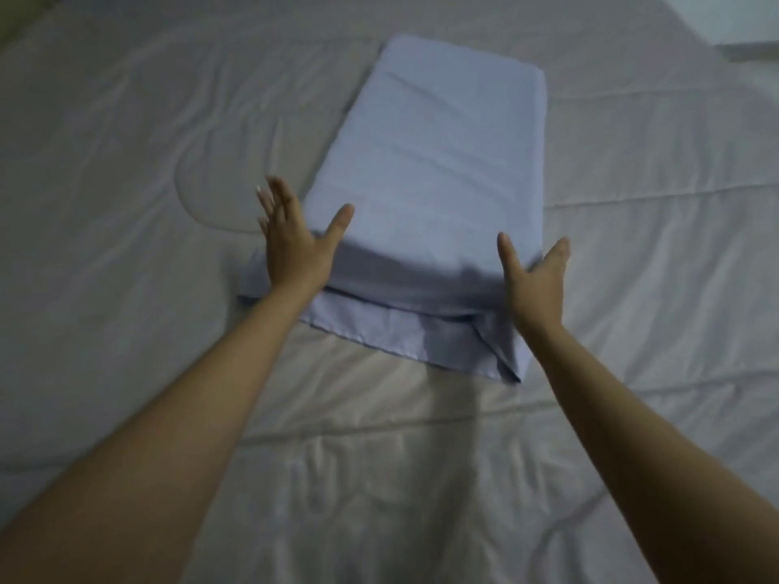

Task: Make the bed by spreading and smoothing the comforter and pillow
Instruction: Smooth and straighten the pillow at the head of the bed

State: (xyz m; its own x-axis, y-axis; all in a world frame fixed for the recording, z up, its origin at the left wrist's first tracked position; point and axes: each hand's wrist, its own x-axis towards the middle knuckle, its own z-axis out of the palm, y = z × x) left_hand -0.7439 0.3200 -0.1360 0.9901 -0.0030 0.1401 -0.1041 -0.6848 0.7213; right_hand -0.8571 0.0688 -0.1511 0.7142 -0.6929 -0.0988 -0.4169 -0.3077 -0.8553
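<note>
One comforter (126, 170), off-white quilted fabric with stitched seams and soft wrinkles, covers the bed across the whole view. Two bare forearms reach in from the near edge. Left hand (291, 242): grip spread, fingers fanned and thumb out, palm down at the pillow's near-left corner; whether it touches or hovers just above can't be told. One pillow (425, 162), centre of the bed on top of the comforter, long rectangle running near to far, pale blue smooth woven case with light creases. Its open end faces near, loose flat flap of case lying on the comforter, one corner folded at the near right. Right hand (533, 280): grip spread, palm facing left against the pillow's near-right edge, thumb up, nothing pinched.
</note>
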